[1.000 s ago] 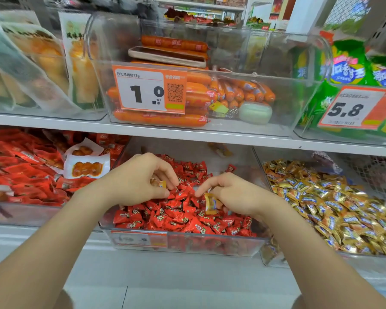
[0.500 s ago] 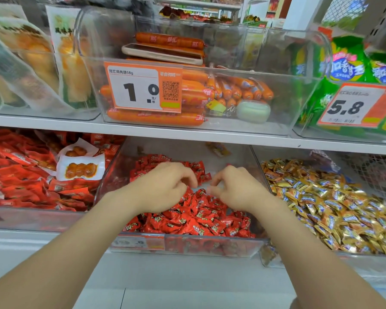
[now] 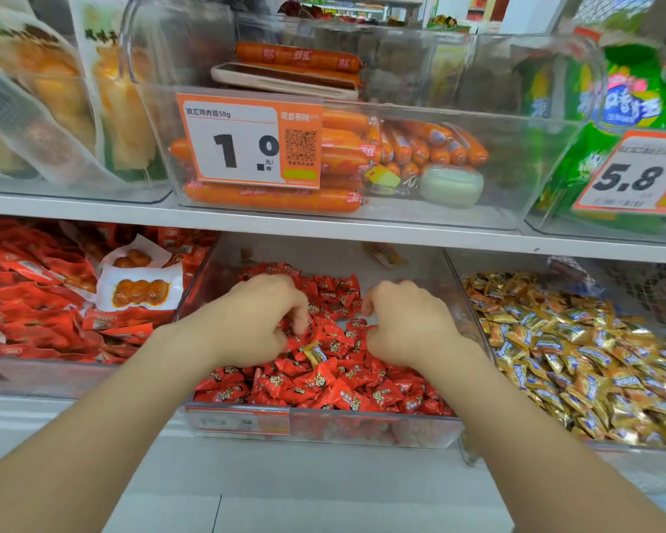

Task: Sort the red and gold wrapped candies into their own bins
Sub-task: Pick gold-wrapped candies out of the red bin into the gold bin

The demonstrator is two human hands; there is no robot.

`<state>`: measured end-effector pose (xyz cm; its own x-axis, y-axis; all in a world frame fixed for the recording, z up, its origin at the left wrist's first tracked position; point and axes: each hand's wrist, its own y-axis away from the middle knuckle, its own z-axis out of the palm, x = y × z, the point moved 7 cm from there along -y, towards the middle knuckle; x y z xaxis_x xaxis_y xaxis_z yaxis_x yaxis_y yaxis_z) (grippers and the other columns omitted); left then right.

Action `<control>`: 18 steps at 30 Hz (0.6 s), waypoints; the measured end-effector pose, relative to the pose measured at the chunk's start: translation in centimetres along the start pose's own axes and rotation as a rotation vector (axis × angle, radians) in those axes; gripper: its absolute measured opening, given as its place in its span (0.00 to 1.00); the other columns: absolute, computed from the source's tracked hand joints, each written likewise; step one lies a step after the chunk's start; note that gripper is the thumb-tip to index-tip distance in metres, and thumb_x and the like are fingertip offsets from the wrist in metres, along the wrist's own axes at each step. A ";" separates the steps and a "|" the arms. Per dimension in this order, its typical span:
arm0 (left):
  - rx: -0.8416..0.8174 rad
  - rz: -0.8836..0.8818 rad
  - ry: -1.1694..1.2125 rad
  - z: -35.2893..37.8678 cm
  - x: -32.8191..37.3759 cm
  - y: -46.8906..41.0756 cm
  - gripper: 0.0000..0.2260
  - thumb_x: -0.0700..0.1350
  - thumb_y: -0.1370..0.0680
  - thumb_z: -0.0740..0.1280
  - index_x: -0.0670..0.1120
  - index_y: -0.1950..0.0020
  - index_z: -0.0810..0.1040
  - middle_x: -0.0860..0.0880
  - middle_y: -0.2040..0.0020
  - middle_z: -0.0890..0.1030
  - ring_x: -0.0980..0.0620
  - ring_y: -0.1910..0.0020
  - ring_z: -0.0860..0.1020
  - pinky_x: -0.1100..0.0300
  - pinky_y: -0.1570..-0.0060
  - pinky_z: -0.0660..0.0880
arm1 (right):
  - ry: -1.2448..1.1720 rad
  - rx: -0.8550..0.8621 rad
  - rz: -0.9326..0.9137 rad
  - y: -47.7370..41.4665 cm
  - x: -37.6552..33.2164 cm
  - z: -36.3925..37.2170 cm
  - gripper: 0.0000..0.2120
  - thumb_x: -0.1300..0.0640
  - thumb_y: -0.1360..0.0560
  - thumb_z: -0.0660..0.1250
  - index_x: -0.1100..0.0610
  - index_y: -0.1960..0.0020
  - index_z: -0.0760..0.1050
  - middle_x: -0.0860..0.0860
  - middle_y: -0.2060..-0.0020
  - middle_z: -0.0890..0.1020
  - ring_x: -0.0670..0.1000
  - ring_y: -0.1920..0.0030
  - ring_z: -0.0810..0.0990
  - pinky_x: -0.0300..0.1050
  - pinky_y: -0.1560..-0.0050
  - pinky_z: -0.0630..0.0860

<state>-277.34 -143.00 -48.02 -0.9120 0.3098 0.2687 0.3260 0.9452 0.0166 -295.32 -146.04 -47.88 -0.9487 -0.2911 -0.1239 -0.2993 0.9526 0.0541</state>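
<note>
While both hands dig in clear plastic bin of red wrapped candies, left hand and right hand curled narrow; contents hidden, cannot tell. Stray gold wrapped candy lies between them. Risk: raking fingers bury it. Gold candy bin just right. White shop shelf above.

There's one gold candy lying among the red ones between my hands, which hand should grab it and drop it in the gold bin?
Probably the right hand. The gold candy lies about midway between it and the left hand, but the gold bin sits directly right of the red bin, so no crossing over.
</note>
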 end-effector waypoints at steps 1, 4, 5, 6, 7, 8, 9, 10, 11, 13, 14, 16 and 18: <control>0.024 0.045 0.044 0.0 0.6 -0.2 0.09 0.44 0.27 0.72 0.57 0.50 0.82 0.57 0.50 0.76 0.55 0.47 0.76 0.51 0.40 0.75 | -0.110 0.004 0.016 0.1 -0.1 -0.3 0.11 0.53 0.27 0.71 0.46 0.46 0.82 0.49 0.50 0.81 0.58 0.45 0.82 0.50 0.45 0.80; -0.113 0.110 -0.040 1.8 1.7 -1.1 0.13 0.54 0.26 0.75 0.60 0.42 0.83 0.57 0.48 0.74 0.53 0.45 0.75 0.53 0.41 0.74 | -0.249 -0.044 -0.004 0.2 -0.5 0.1 0.06 0.53 0.29 0.67 0.45 0.57 0.83 0.46 0.57 0.83 0.55 0.49 0.83 0.52 0.44 0.83; -0.160 0.107 -0.103 2.5 1.8 -1.3 0.13 0.55 0.26 0.76 0.61 0.42 0.84 0.57 0.48 0.72 0.53 0.44 0.74 0.52 0.41 0.73 | -0.215 -0.065 -0.005 0.3 -0.4 0.3 0.07 0.53 0.27 0.67 0.46 0.54 0.83 0.48 0.53 0.84 0.57 0.47 0.83 0.53 0.43 0.82; -0.172 0.107 -0.131 2.8 1.7 -1.5 0.11 0.56 0.26 0.76 0.60 0.45 0.85 0.57 0.48 0.72 0.53 0.45 0.74 0.51 0.41 0.74 | -0.154 -0.082 0.003 0.4 0.1 0.6 0.08 0.55 0.25 0.67 0.47 0.49 0.82 0.52 0.48 0.83 0.59 0.45 0.83 0.55 0.43 0.82; -0.159 0.107 -0.118 3.0 1.5 -1.7 0.08 0.57 0.26 0.76 0.59 0.48 0.85 0.58 0.49 0.72 0.54 0.46 0.75 0.50 0.42 0.75 | -0.092 -0.107 0.020 0.5 0.7 0.8 0.10 0.57 0.23 0.66 0.50 0.43 0.81 0.56 0.43 0.82 0.61 0.46 0.83 0.55 0.44 0.82; -0.131 0.093 -0.085 2.8 1.3 -1.7 0.08 0.59 0.25 0.75 0.57 0.52 0.84 0.58 0.51 0.73 0.55 0.48 0.75 0.51 0.43 0.76 | -0.060 -0.136 0.044 0.4 1.6 1.1 0.12 0.59 0.22 0.66 0.55 0.39 0.79 0.59 0.42 0.80 0.62 0.50 0.83 0.55 0.48 0.83; -0.100 0.067 -0.056 2.4 0.9 -1.7 0.11 0.61 0.24 0.71 0.54 0.55 0.82 0.58 0.52 0.73 0.55 0.50 0.76 0.51 0.45 0.76 | -0.057 -0.158 0.066 0.5 2.4 1.2 0.13 0.62 0.22 0.65 0.57 0.37 0.78 0.60 0.42 0.79 0.61 0.55 0.83 0.55 0.52 0.83; -0.067 0.030 -0.027 1.8 0.5 -1.6 0.14 0.62 0.23 0.66 0.53 0.58 0.78 0.56 0.54 0.74 0.54 0.53 0.76 0.51 0.48 0.76 | -0.074 -0.160 0.072 0.6 2.9 1.2 0.14 0.63 0.22 0.65 0.58 0.37 0.77 0.60 0.42 0.79 0.61 0.57 0.83 0.54 0.53 0.84; -0.023 -0.001 0.002 1.1 0.0 -1.4 0.16 0.62 0.23 0.61 0.52 0.60 0.75 0.54 0.57 0.75 0.52 0.56 0.75 0.52 0.52 0.76 | -0.105 -0.144 0.068 0.8 3.3 0.9 0.14 0.64 0.22 0.65 0.57 0.37 0.77 0.60 0.43 0.79 0.60 0.57 0.83 0.53 0.53 0.84; 0.083 -0.042 0.036 -0.4 -0.7 -1.0 0.18 0.60 0.22 0.55 0.50 0.63 0.71 0.51 0.63 0.76 0.50 0.63 0.75 0.52 0.60 0.73 | -0.203 -0.051 0.023 1.1 3.7 -0.3 0.10 0.61 0.20 0.65 0.53 0.42 0.81 0.57 0.49 0.84 0.53 0.60 0.84 0.45 0.58 0.83; 0.142 -0.048 0.048 -1.0 -0.8 -0.8 0.19 0.60 0.20 0.54 0.49 0.64 0.70 0.51 0.66 0.76 0.51 0.65 0.75 0.51 0.63 0.72 | -0.287 0.003 -0.016 1.5 3.5 -1.1 0.07 0.58 0.18 0.65 0.51 0.46 0.82 0.54 0.57 0.87 0.48 0.65 0.83 0.39 0.64 0.79; 0.211 -0.039 0.104 -1.6 0.0 -0.3 0.22 0.61 0.15 0.53 0.50 0.63 0.71 0.50 0.69 0.75 0.53 0.68 0.75 0.50 0.64 0.72 | -0.514 0.083 -0.079 2.6 3.2 -3.0 0.08 0.52 0.17 0.66 0.49 0.52 0.83 0.49 0.68 0.85 0.42 0.72 0.79 0.37 0.68 0.73; 0.205 -0.014 0.209 -1.4 2.1 0.0 0.19 0.61 0.15 0.57 0.51 0.59 0.74 0.50 0.69 0.78 0.55 0.69 0.75 0.54 0.65 0.72 | -0.710 0.170 -0.065 3.7 4.0 -4.6 0.09 0.52 0.20 0.68 0.49 0.55 0.85 0.46 0.71 0.83 0.45 0.73 0.77 0.41 0.69 0.72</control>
<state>-278.91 -142.46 -46.08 -0.8381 0.2893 0.4625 0.2376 0.9567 -0.1679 -300.68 -144.12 -43.62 -0.6173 -0.2753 -0.7370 -0.2781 0.9527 -0.1229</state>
